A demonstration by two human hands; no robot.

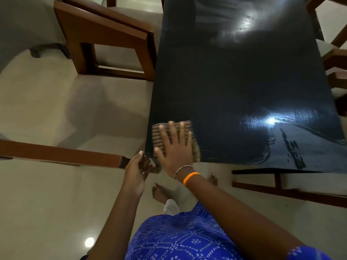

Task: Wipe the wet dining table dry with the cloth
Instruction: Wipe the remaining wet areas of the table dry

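The dark glossy dining table (234, 87) fills the upper right. Wet streaks and droplets glisten near its front right part (293, 151) and at the far end. A striped brown cloth (159, 132), folded, lies on the table's near left corner. My right hand (175, 147) presses flat on the cloth with the fingers spread. My left hand (137, 167) is just off the table's near left corner, fingers curled on a hanging end of the cloth (148, 164) or on the corner itself; which one is unclear.
A wooden chair (105, 40) with a grey seat stands to the left of the table. Another wooden chair rail (62, 152) reaches in from the left. More chair frames (336, 61) stand along the right side, and one (281, 188) under the near edge. My bare feet (159, 192) are on the tiled floor.
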